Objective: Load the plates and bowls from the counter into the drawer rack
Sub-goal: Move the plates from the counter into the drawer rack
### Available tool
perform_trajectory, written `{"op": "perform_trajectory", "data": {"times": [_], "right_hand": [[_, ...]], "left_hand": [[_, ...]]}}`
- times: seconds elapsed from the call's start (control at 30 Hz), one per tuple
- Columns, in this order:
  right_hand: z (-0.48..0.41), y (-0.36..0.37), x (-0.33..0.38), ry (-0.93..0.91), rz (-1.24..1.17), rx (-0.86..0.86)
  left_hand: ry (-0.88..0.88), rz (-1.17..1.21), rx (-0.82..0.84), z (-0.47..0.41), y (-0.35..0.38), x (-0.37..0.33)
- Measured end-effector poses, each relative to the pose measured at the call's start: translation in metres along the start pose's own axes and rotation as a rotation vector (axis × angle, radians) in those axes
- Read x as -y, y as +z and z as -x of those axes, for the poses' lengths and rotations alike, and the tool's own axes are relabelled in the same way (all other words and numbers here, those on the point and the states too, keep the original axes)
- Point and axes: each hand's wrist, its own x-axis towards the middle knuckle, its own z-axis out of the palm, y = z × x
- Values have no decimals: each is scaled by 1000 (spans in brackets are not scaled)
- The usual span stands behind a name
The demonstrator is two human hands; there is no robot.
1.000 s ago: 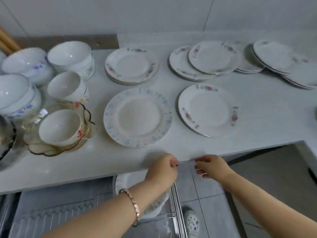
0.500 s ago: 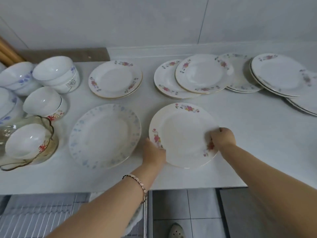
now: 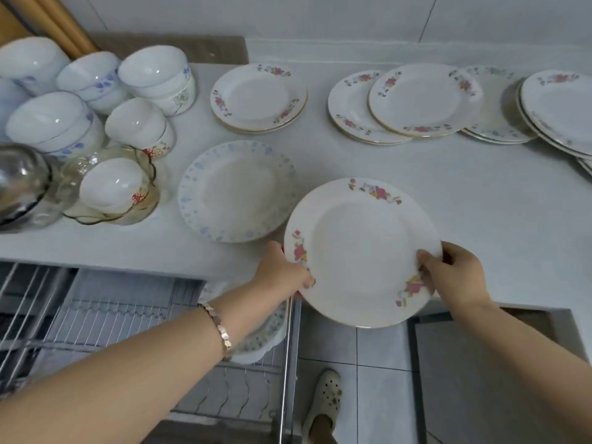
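A white plate with pink flowers point(image 3: 362, 251) hangs past the counter's front edge, held by both hands. My left hand point(image 3: 282, 272) grips its left rim and my right hand point(image 3: 451, 274) grips its right rim. The wire drawer rack point(image 3: 96, 318) stands pulled out below the counter on the left. A blue-patterned plate point(image 3: 262, 338) stands in the rack under my left forearm, mostly hidden. A blue-speckled plate point(image 3: 237, 190) lies flat on the counter point(image 3: 480, 193) beside the held plate.
Several white bowls point(image 3: 153, 78) crowd the counter's left, with a glass dish point(image 3: 112, 187) holding one bowl and a glass bowl point(image 3: 19, 184) at the edge. Stacks of flowered plates point(image 3: 259, 97) point(image 3: 423, 100) point(image 3: 557, 110) line the back. Tiled floor and a shoe point(image 3: 323, 402) lie below.
Both hands rose from the counter's edge, took hold of the pink-flowered plate's rims and pulled it toward me, so it now overhangs the counter's front edge.
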Motion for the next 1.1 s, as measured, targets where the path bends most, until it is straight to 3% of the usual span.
{"op": "perform_trajectory", "data": {"times": [0.17,0.33,0.53,0.77,1.1], "right_hand": [[84,39,11,-22,81,156],[164,108,10,26,104,195],[229,206,-20,243,40,257],[201,300,-71,462,63,201],[116,370,-104,654,-98,-44]], "left_hand": [[-48,-123,200,44,-67,56],[-152,-159,223,58,-142,123],[-258,-241,193,56,-211,208],[-330,-422,42,-21,-203,263],[-183,-513,-140,-133,-160,266]]}}
